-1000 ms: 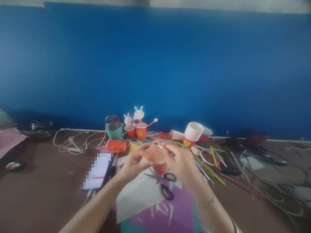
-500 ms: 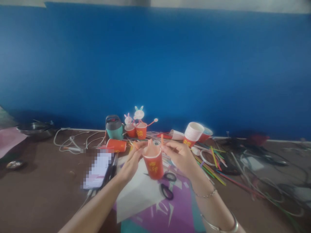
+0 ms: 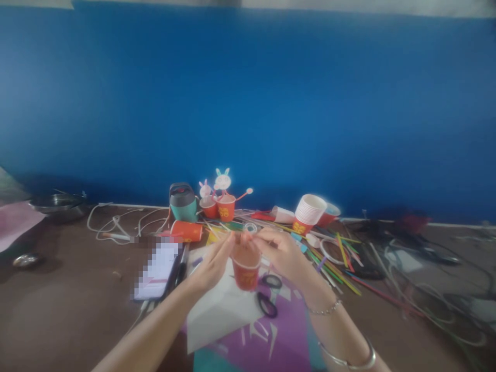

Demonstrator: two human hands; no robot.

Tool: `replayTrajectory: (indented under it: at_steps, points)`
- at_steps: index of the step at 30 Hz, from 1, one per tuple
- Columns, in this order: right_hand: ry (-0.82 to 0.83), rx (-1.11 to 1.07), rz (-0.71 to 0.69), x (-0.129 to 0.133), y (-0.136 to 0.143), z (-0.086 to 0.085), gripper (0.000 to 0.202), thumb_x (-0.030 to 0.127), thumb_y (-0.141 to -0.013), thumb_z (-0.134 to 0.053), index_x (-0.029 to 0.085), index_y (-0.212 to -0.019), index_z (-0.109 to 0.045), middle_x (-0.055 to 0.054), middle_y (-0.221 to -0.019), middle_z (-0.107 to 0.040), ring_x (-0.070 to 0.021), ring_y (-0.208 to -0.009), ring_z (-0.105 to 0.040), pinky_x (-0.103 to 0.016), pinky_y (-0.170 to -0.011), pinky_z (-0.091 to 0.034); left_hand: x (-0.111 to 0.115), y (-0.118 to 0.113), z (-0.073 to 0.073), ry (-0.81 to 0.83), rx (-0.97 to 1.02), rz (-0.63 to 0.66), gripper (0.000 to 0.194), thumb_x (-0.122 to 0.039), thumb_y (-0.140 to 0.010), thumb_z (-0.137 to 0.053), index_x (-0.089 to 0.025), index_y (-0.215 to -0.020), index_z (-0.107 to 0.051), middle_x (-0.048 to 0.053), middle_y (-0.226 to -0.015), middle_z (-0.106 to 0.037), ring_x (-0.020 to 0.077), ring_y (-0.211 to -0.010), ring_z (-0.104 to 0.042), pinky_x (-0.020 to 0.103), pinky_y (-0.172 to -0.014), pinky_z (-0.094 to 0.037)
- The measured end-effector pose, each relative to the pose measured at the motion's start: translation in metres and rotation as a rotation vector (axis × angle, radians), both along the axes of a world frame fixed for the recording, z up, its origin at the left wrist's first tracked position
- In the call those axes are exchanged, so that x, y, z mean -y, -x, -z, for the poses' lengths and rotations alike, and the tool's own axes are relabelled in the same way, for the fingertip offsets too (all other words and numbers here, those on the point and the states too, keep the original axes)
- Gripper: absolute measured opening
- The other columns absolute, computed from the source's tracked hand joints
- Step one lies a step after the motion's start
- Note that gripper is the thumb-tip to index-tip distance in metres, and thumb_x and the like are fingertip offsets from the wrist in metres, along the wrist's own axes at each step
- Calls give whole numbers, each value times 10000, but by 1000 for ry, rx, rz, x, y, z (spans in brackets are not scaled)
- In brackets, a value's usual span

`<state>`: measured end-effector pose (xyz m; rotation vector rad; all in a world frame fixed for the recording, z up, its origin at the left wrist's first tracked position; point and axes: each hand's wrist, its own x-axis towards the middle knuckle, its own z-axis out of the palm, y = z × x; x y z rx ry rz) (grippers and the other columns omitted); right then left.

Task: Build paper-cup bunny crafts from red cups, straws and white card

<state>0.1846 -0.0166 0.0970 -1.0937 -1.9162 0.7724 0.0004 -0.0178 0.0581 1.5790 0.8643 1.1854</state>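
Note:
A red paper cup [image 3: 247,276] with yellow print stands upright between my hands, its pale inside partly showing. My left hand [image 3: 214,262] reaches along the cup's left side, with its fingers closed together at the far rim. From the right, my right hand [image 3: 281,254] comes over the rim, thumb and fingers pinched near the left fingertips. What lies in that pinch is blurred and partly hidden. Black-handled scissors [image 3: 267,305] lie just right of the cup. White paper [image 3: 217,315] and a purple sheet [image 3: 287,330] with cut scraps are spread under and in front of it.
A phone [image 3: 158,271] lies to the left. Behind are a green jar [image 3: 183,204], decorated cups [image 3: 226,207] with rabbit faces and a tipped cup [image 3: 186,231]. A cup stack [image 3: 309,213], coloured straws [image 3: 333,271] and cables [image 3: 430,310] lie on the right.
My right hand has moved left over the cup's rim, bringing its fingertips close to the left ones. The upright orange piece it held no longer shows clearly. The cup looks slightly lower.

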Motion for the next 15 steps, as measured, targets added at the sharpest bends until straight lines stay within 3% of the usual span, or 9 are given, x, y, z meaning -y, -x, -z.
replayTrajectory:
  at_steps: [5, 9, 12, 15]
  points:
    - [49, -54, -24, 6, 4, -5, 297, 287, -897, -484, 181, -639, -590, -7, -656, -557, -143, -661, -493, -260, -621, -385, 4, 2, -9, -70, -47, 101, 362, -408, -946, -441, -250, -1203, -640, 62, -1242, -621, 247, -1149, -560, 338, -994, -442]
    - [113, -59, -86, 6, 3, -7, 272, 293, -868, -508, 179, -662, -644, -12, -678, -595, -144, -661, -512, -255, -604, -397, 5, 5, -14, -97, -136, 166, 347, -381, -960, -418, -230, -1118, -687, 71, -1306, -554, 232, -1142, -541, 320, -991, -428]
    - [134, -68, -67, 4, 0, -4, 274, 305, -856, -531, 173, -657, -665, -13, -673, -611, -142, -649, -528, -252, -591, -405, 3, 6, -12, -96, -161, 167, 359, -399, -959, -413, -212, -1103, -683, 83, -1248, -579, 222, -1091, -553, 323, -991, -417]
    - [195, -136, -8, 0, -2, -2, 241, 327, -851, -556, 182, -724, -701, -22, -721, -654, -153, -689, -570, -257, -614, -436, -1, 5, -7, -11, -42, 112, 357, -423, -949, -431, -194, -1069, -677, 82, -1116, -649, 228, -1054, -570, 341, -976, -419]
